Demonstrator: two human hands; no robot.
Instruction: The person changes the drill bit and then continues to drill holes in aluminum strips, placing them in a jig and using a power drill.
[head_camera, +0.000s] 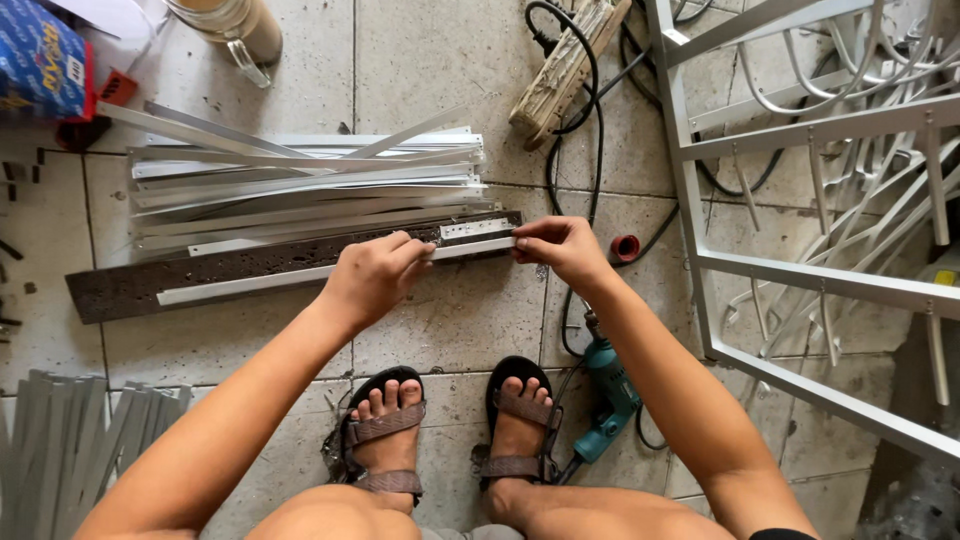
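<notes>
A long white metal strip (250, 281) lies on a dark, speckled board (110, 289) on the tiled floor. My left hand (372, 276) grips the strip near its right part, fingers curled over it. My right hand (560, 247) pinches the strip's right end. A short white piece (477, 228) with small holes rests on the board just behind my hands.
A pile of white strips (300, 185) lies behind the board. Grey slats (60, 440) sit at the lower left. A teal power drill (607, 395) lies by my right foot, with black cables (598, 130) and a wooden block (562, 65) behind. A white metal frame (800, 270) fills the right.
</notes>
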